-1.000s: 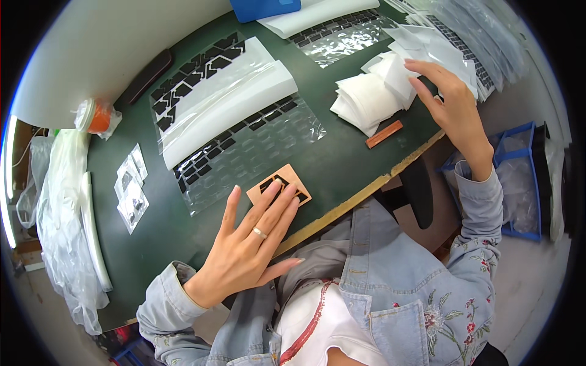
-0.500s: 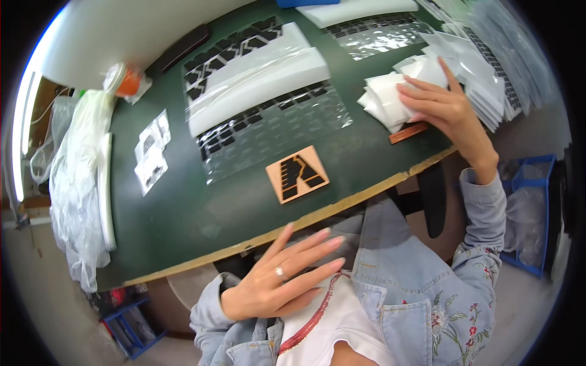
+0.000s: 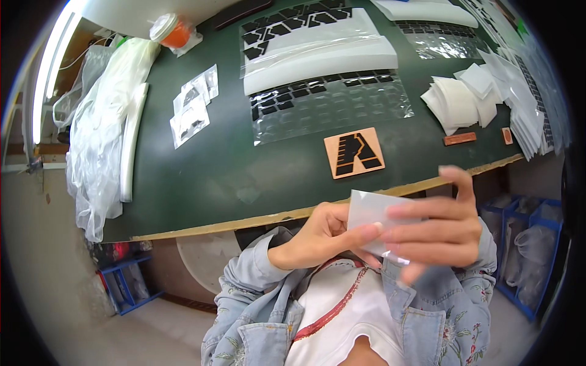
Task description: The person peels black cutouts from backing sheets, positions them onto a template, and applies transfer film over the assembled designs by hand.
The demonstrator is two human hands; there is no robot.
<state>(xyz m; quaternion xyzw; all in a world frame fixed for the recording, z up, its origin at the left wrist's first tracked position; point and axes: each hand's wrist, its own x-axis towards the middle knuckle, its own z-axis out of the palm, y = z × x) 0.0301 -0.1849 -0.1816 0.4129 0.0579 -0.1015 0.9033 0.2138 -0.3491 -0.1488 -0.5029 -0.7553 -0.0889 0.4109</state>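
Note:
In front of my chest, just off the table's front edge, is a translucent white square sheet [image 3: 368,209] with shiny edges. My left hand [image 3: 332,235] pinches its left side, thumb in front and fingers partly behind. My right hand [image 3: 436,229] grips its right side, fingers stretched across the front and one finger raised; they are slightly smeared by motion. Behind the hands, a tan square plate [image 3: 378,166] with a black angular shape lies on the dark green table [image 3: 201,189]. Farther right lies a fanned stack of white square sheets [image 3: 452,104].
A reddish-brown bar [image 3: 459,139] and a small tan piece [image 3: 507,136] lie by the stack. Clear film with black pieces [image 3: 329,107] spreads across the table's middle. Small clear packets [image 3: 190,119], a lidded orange cup [image 3: 177,33] and plastic bags [image 3: 101,158] are left. Blue racks [image 3: 537,213] stand below right.
My right hand has come from the white stack to my chest with a square sheet. My left hand has moved right and taken hold of its left side. The view has shifted left.

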